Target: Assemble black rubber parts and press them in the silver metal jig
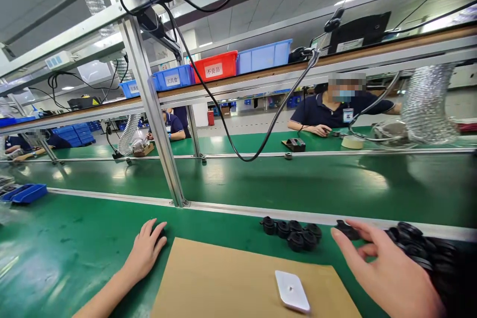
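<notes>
My left hand [146, 248] rests on the green mat beside the left edge of a tan cardboard sheet [219, 278]. Its fingers are apart and it holds nothing. At the right, my right hand [380, 258] pinches a small black round part [347, 230] between thumb and index finger, just above the mat. A group of several similar black round parts [296, 233] sits to the left of that hand, behind the cardboard. More of them lie in a pile [421, 246] to its right, partly hidden by the hand. On the cardboard lies a white rounded plate [291, 290] with a small mark at its middle.
A metal post [152, 109] rises at the bench's back rail, and a black cable [238, 151] hangs in a loop. Blue bins [264, 57] and a red bin [216, 66] stand on the shelf. Blue trays [30, 193] lie far left. A co-worker [331, 109] sits opposite.
</notes>
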A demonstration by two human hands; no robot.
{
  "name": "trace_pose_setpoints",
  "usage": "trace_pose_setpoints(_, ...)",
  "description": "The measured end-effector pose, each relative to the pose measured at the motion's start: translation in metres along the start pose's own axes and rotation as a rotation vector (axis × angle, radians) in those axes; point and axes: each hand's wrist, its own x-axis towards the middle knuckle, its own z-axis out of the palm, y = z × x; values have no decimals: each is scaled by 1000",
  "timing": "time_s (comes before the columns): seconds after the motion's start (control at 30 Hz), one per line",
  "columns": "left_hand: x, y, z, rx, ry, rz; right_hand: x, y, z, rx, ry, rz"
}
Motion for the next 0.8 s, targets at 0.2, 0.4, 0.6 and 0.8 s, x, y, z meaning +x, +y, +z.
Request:
trace_pose_setpoints(0.2,46,41,-6,-20,-102,-30,2,-26,-8,44,-65,81)
trace_pose_setpoints(0.4,63,117,5,-77,-203,108,-7,-39,2,616,-102,282)
trace_pose_setpoints(0.6,63,182,15,-141,-222,206,-13,-50,3,1066,-213,555)
trace_pose_setpoints(0.8,64,207,15,-112,-51,246,-24,-56,8,1155,-245,538)
